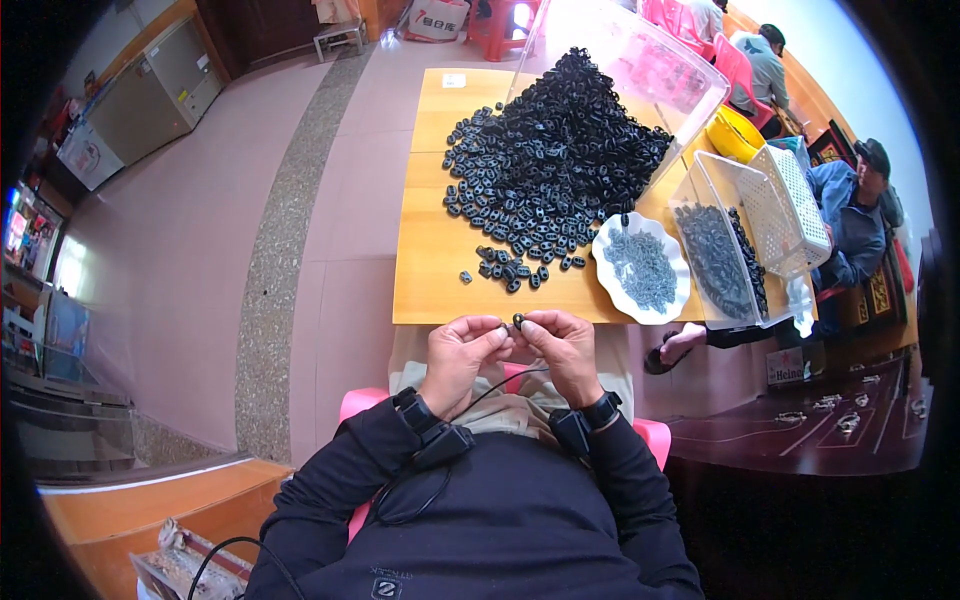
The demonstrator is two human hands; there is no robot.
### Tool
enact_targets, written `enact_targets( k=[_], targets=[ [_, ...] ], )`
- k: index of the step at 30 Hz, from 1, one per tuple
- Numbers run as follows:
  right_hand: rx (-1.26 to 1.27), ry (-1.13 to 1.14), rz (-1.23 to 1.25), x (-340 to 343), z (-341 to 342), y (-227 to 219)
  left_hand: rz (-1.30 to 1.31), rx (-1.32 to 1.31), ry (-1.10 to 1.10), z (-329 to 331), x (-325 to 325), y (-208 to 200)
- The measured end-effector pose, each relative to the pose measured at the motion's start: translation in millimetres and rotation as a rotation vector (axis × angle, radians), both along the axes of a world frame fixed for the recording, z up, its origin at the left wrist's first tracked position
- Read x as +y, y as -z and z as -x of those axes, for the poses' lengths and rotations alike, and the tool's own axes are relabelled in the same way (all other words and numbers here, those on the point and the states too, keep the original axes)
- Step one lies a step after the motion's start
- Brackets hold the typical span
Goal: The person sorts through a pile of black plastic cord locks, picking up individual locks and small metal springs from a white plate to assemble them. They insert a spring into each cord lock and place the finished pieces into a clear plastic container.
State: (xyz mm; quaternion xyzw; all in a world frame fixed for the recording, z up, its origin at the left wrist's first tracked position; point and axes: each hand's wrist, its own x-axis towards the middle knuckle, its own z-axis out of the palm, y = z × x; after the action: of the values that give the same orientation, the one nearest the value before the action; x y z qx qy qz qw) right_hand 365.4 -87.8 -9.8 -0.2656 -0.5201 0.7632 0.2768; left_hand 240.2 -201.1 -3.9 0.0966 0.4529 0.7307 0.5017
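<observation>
Both my hands are raised over my lap, just off the near edge of the wooden table [425,285]. My right hand [565,352] pinches a small black oval piece [518,321] between thumb and finger. Close beside it, my left hand [462,362] is closed in a pinch too; a tiny dark bit shows at its fingertips, too small to name. A large heap of black two-holed oval pieces [560,150] covers the table ahead, with a few loose ones near the front. At the right stands a white scalloped dish [607,282] full of small grey metal-looking parts.
A clear bin [690,180] of black pieces stands right of the dish, beside a white perforated basket [790,210]. Behind are a yellow bowl [735,135] and a large tipped clear tub [715,92]. A person [850,215] sits at the right; others sit farther back.
</observation>
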Motion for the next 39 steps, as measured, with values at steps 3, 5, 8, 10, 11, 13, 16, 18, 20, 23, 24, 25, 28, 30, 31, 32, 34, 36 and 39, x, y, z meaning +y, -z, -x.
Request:
enact_targets(
  k=[3, 5, 8, 10, 11, 13, 16, 18, 20, 23, 24, 25, 28, 30, 31, 32, 34, 36, 39],
  targets=[
    [0.003, 0.020, -0.003, -0.4, 0.7, 2.1, 0.000, -0.006, -0.005, -0.2, 0.6, 0.0],
    [0.015, 0.024, 0.008, -0.6, 1.1, 2.4, 0.000, -0.017, -0.002, -0.2, 0.3, -0.7],
    [0.004, 0.018, 0.018, 0.0, 0.3, 2.3, 0.002, -0.019, 0.002, 0.1, 0.3, -2.3],
    [0.009, 0.018, 0.013, 0.1, 0.3, 2.8, 0.002, -0.022, 0.003, 0.2, 0.3, -2.7],
    [0.014, 0.017, 0.009, 0.2, 0.2, 3.0, 0.002, -0.024, 0.004, 0.2, 0.3, -2.8],
    [0.006, 0.015, 0.012, 0.6, -0.7, 2.4, 0.001, -0.025, 0.006, 0.3, 0.3, -2.9],
    [-0.001, 0.011, 0.013, 0.4, -0.6, 2.5, -0.001, -0.025, 0.008, -0.1, 0.3, -2.1],
    [0.000, 0.009, 0.012, 0.0, -0.6, 2.4, -0.001, -0.024, 0.007, -0.3, 0.0, -2.0],
    [0.007, 0.006, 0.010, 0.1, -1.0, 1.6, 0.009, -0.017, 0.008, -0.4, 0.2, -2.8],
    [0.010, 0.004, 0.014, 0.5, -1.1, 2.5, 0.002, -0.016, 0.008, -0.5, 0.3, -1.8],
    [0.010, 0.004, 0.014, 0.7, -1.2, 2.4, 0.002, -0.016, 0.008, -0.6, 0.4, -2.1],
    [0.008, 0.001, 0.021, 1.0, -1.3, 2.0, 0.001, -0.021, 0.005, -0.5, 0.4, -2.9],
    [0.004, -0.006, 0.022, 1.9, -2.3, 2.3, -0.002, -0.025, 0.003, -0.3, 0.3, -3.3],
    [0.002, -0.011, 0.014, 2.0, -2.4, 2.3, -0.003, -0.025, 0.003, -0.1, 0.4, -2.7],
    [0.006, -0.012, 0.022, 1.5, -2.3, 1.4, -0.012, -0.027, 0.006, -0.2, 0.4, -2.0],
    [0.009, -0.013, 0.030, 1.2, -2.3, 0.8, -0.021, -0.029, 0.008, -0.3, 0.3, -1.2],
    [0.006, -0.024, 0.031, 1.0, -2.4, 1.0, -0.018, -0.026, 0.011, 0.1, 0.2, 0.8],
    [0.003, -0.034, 0.032, 0.7, -2.3, 0.5, -0.015, -0.023, 0.014, 0.2, 0.2, 1.8],
    [0.006, -0.044, 0.047, -0.2, -1.9, -1.0, -0.009, -0.014, 0.010, 0.2, 0.2, 2.2]
  ],
)
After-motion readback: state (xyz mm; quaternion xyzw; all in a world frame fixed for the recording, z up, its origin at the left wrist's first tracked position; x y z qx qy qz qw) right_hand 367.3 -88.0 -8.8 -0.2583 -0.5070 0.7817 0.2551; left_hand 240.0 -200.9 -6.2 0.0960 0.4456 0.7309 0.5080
